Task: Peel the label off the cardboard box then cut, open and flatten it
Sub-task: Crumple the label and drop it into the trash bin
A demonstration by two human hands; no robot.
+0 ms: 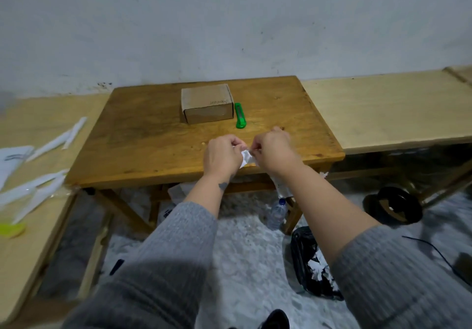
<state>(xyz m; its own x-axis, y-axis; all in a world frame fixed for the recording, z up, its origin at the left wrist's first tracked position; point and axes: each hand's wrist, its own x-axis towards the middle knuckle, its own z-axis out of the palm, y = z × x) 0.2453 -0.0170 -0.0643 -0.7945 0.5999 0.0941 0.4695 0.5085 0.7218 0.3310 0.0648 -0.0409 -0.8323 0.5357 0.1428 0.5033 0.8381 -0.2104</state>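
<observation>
A small brown cardboard box [207,103] sits shut on the far middle of a dark wooden table [143,134]. A green plastic box cutter [240,115] lies just beside the box, on its right side, not touching it.

Near the front edge of the table, the person's two hands are close together. The left hand [223,156] has its fingers curled around a crumpled white paper label [245,157]. The right hand [274,151] pinches the other side of the same white paper with its fingertips. The paper is well apart from the box.

Both arms wear grey knitted sleeves [163,259] pushed up.

A pale wooden bench [388,109] stands to the right of the table. Another pale bench [38,124] on the left holds long white paper strips [57,138]. On the floor there is a clear plastic water bottle [277,213] under the table and a black bin [310,265] with white paper bits in it.
</observation>
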